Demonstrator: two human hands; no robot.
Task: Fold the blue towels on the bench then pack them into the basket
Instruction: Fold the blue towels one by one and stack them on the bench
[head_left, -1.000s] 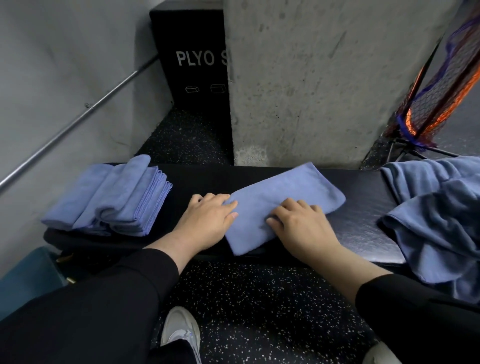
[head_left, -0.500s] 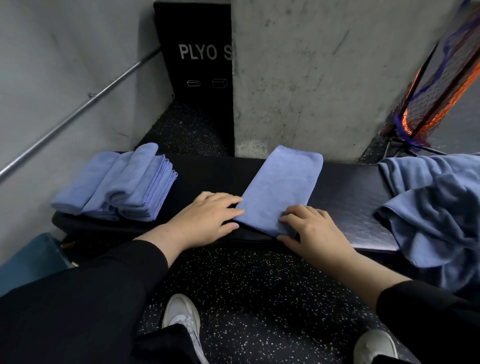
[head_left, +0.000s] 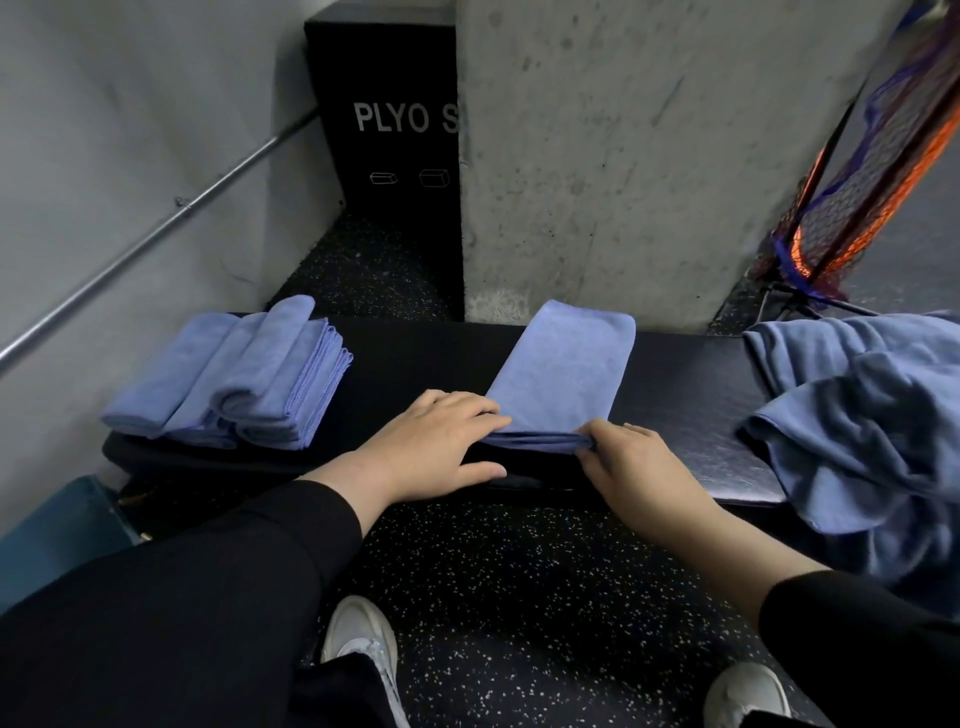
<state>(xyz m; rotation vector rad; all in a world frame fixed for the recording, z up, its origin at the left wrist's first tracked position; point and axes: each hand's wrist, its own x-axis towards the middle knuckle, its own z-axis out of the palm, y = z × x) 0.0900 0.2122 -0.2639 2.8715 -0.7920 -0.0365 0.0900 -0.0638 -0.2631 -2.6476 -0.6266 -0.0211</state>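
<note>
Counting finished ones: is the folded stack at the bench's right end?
No, the folded stack sits at the bench's left end; unfolded towels lie right.

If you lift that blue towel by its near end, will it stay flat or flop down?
The half-folded blue cloth towel would probably flop; the unfolded blue towels beside it drape limply over the black bench. It looks thin, so likely light. It won't roll.

One view only, from a camera worn on the person's head, looking forward and steeply down with a wide angle that bends the edges. It sits close above the black bench (head_left: 426, 358), whose near edge crosses mid-frame; the concrete pillar (head_left: 623, 156) rises just behind its far edge, and the speckled floor (head_left: 519, 597) and the person's shoes fill the bottom
</note>
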